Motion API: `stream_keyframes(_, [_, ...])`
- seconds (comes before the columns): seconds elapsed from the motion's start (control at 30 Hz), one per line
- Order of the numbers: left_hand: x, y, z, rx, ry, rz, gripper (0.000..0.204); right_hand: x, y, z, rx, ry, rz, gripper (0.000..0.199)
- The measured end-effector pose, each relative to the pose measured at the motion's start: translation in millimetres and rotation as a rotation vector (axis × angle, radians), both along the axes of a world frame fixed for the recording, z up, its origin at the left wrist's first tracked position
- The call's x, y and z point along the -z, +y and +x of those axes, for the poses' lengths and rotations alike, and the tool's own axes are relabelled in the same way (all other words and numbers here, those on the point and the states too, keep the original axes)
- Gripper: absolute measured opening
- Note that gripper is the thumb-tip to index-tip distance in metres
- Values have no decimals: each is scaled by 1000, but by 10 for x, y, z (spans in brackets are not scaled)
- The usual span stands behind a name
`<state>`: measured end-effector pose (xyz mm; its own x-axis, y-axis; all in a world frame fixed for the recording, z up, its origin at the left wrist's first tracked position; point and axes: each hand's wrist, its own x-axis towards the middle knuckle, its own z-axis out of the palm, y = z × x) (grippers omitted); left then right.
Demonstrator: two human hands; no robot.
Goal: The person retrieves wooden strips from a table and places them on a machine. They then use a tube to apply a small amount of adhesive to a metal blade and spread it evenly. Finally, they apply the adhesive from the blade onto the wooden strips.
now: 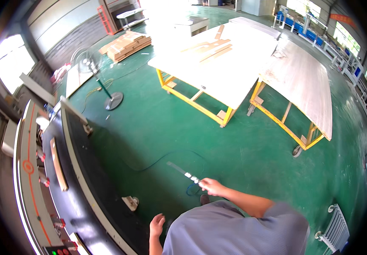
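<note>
The left grip (pixel 157 224) hangs near the machine (pixel 71 206); whether its fingers meet, I cannot tell. The right grip (pixel 211 187) is clamped on the tool (pixel 189 175), which juts forward-left from it. Well beyond stands a surface (pixel 230 80).

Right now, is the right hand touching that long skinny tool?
Touching: the head view shows the right hand gripping one end of the long skinny tool.

Head-worn fisheye — facing down, forward; right hand (pixel 211 187) near, tables (pixel 300 87) farther.

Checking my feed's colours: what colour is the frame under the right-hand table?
Yellow; the frame shows best in the head view.
</note>
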<state>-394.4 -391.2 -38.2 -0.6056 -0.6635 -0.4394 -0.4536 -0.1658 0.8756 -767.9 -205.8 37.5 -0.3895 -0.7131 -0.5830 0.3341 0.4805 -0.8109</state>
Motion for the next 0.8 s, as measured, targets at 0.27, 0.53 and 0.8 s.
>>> stream_keyframes(0.27, [1,-1049,-2255,422,-272,-60,40,-33,875,-1313,812,-127,-114,35])
stream_keyframes(0.53, [770,-2202,-3765,746,-438,-196,40,-111,578,-1667,883,-175,-9,32])
stream_keyframes(0.8, [458,-3039,-6852,1023,-248,-468,42,-552,-490,-2869,879,22,90,40])
